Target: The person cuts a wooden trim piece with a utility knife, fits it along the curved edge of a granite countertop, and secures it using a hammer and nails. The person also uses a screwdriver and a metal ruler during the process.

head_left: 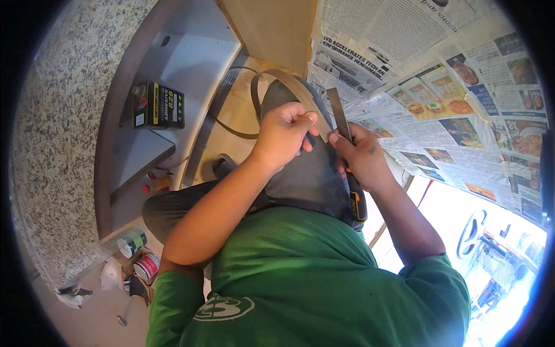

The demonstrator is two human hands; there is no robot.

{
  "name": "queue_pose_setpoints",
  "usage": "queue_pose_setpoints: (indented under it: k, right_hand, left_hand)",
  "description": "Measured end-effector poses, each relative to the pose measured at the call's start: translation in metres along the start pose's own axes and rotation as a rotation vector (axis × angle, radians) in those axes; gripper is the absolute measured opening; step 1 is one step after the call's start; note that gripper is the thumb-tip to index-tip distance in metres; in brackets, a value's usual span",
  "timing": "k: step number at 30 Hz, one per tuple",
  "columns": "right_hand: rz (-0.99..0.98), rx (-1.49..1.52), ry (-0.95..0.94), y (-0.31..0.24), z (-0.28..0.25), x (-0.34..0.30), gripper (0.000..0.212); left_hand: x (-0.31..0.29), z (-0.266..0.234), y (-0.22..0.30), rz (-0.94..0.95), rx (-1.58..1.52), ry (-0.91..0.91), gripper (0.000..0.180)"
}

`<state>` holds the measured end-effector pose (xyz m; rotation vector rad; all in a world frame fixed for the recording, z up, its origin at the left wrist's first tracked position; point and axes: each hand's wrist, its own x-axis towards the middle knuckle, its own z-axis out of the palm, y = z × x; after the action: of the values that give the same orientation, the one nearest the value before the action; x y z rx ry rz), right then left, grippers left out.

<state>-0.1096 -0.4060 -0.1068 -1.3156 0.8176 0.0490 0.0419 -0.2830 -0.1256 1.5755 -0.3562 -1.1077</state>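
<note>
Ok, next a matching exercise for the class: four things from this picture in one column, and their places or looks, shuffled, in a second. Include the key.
Things
1. Flat dark piece
2. Black and yellow tin
3. Newspaper sheets
4. Stone countertop

Places or looks
A. Covering much of the picture's upper right
B. Speckled, along the picture's left side
C. Gripped in the person's right hand
D. Inside the open cabinet

Right pairs: 1-C, 2-D, 3-A, 4-B
</note>
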Motion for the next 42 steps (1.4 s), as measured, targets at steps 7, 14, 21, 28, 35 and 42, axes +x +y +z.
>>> queue_pose_setpoints:
  k: [7,14,21,28,35,42]
  right_hand:
    - [-0.054,0.057,-0.045,-0.008,-0.003,0.011,0.022]
    - [-0.125,0.021,-0.052,-0.021,-0.001,-0.005,0.017]
    - [-0.228,0.075,-0.113,-0.038,0.006,-0.021,0.017]
    - [-0.377,0.252,-0.274,-0.068,0.019,-0.038,0.041]
    - [-0.459,0.056,-0.359,-0.082,0.051,-0.036,0.067]
    - [-0.413,0.110,-0.543,-0.088,0.085,-0.037,0.061]
  left_hand:
    - [-0.007,0.000,0.004,0.059,0.138,0.112,0.029]
    - [-0.022,-0.023,-0.010,0.198,0.095,0.296,0.028]
    - [-0.029,-0.019,0.019,1.029,0.708,0.392,0.018]
    - [-0.052,-0.034,0.038,0.901,0.487,0.540,0.013]
    - [-0.103,-0.061,0.088,0.799,0.059,0.582,0.027]
    - [-0.134,-0.069,0.094,0.783,-0.141,0.585,0.028]
